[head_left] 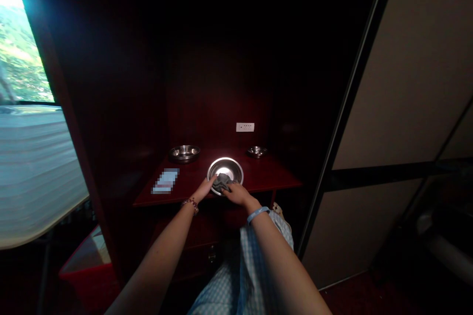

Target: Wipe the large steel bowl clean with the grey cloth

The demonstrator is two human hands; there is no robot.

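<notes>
A shiny steel bowl [234, 166] is tilted toward me at the front of the dark red shelf [192, 183]. My left hand [205, 188] grips its left rim, thumb on the inner side and the other fingers largely hidden. Inside the bowl lies a crumpled grey cloth [221, 181]. My right hand [238, 194] is closed on this cloth and presses it against the lower inner wall. Whether the bowl's base touches the shelf, I cannot tell.
Behind the bowl stand a wide steel dish [185, 154] at left and a smaller steel bowl [257, 151] at right. A blurred pale rectangle [165, 181] lies left. A white socket [245, 127] is on the back wall. Dark side panels flank the shelf.
</notes>
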